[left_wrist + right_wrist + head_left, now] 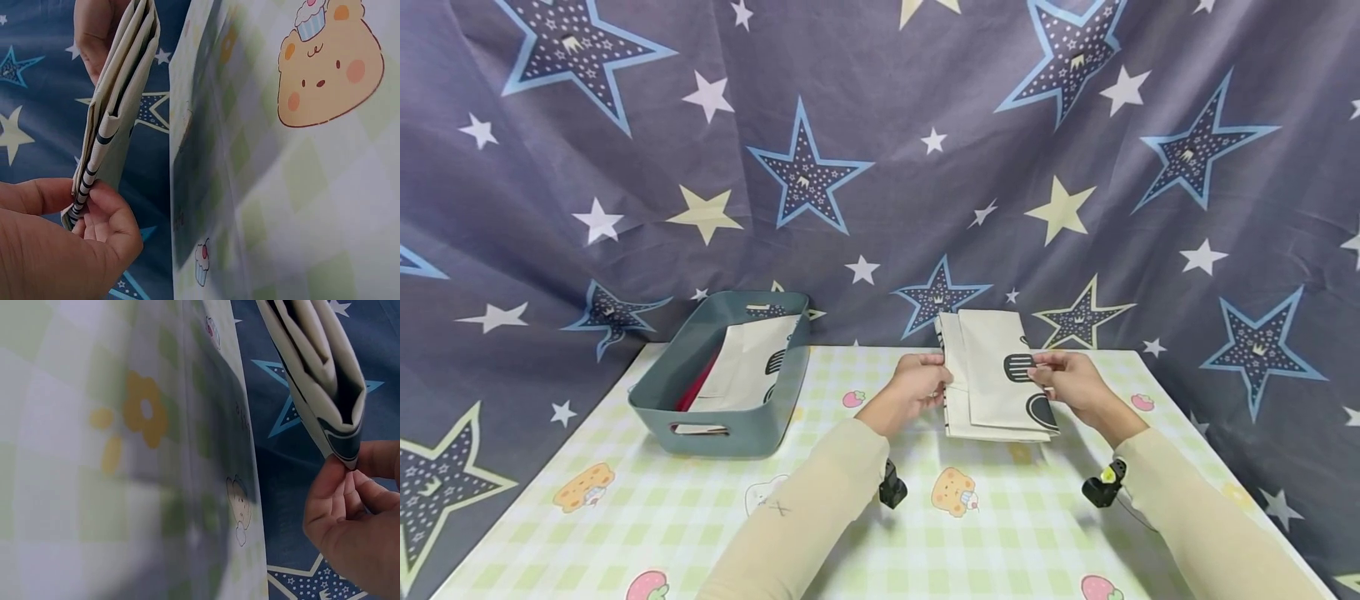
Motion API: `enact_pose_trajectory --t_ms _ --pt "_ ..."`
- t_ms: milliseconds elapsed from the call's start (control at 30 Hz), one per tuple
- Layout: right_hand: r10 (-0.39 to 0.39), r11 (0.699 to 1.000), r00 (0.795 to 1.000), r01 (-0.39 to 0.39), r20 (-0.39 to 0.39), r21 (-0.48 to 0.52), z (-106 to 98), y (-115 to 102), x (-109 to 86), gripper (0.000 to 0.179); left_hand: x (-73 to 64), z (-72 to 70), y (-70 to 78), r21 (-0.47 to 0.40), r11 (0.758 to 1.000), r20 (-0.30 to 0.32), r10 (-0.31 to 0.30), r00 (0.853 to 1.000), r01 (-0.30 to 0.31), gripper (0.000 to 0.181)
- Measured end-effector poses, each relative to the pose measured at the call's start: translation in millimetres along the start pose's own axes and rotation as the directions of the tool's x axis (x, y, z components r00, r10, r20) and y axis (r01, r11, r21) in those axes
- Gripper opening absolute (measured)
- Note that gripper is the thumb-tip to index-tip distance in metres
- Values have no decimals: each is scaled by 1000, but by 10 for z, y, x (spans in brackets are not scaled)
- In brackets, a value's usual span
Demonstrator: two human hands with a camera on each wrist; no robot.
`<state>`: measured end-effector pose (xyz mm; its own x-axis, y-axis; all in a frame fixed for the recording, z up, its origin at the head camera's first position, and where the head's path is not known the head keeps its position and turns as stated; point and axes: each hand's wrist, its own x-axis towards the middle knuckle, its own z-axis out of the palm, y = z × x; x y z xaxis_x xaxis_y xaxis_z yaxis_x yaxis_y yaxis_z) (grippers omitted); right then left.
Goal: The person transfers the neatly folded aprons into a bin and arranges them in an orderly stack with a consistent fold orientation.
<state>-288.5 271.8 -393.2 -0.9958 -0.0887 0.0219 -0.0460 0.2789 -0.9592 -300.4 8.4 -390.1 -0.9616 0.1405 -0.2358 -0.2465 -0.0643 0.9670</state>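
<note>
A folded cream cloth (996, 375) with dark prints, one like a slotted spatula, is held up above the table's far half. My left hand (913, 385) pinches its left edge between thumb and fingers. On the opposite edge, my right hand (1070, 385) has a similar pinch. Stacked layers of the cloth (115, 119) and a striped border show in the left wrist view. From the right wrist, the folded end of the cloth (322, 375) appears, with thumb and fingertips at its lower corner.
At the table's back left stands a grey-green plastic basket (715, 437). Inside lie another cream printed cloth (745, 362) and something red (698, 383). A checked cover (700, 517) lies over the table, and a star-patterned curtain (865, 225) hangs behind it.
</note>
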Motion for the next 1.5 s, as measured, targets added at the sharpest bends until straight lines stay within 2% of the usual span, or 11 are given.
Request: enact_pose_trajectory --t_ms 267,733,1067,1300,1500 --pt "-15 1000 1000 15 4 7 62 -78 -14 45 -92 -100 52 -1 1000 16 11 1000 -11 52" --pt "-17 1000 1000 17 0 15 232 -154 7 44 -189 -322 78 19 999 14 36 999 -36 54" --pt "-24 999 1000 24 14 47 324 -273 -5 45 -291 -464 161 23 997 23 67 997 -68 53" --pt "-23 998 1000 22 15 61 375 -334 -30 44 -347 -547 201 41 997 32 56 998 -57 52" --pt "-50 996 999 49 10 72 433 -373 -4 44 -432 -626 266 44 996 24 80 997 -81 52"
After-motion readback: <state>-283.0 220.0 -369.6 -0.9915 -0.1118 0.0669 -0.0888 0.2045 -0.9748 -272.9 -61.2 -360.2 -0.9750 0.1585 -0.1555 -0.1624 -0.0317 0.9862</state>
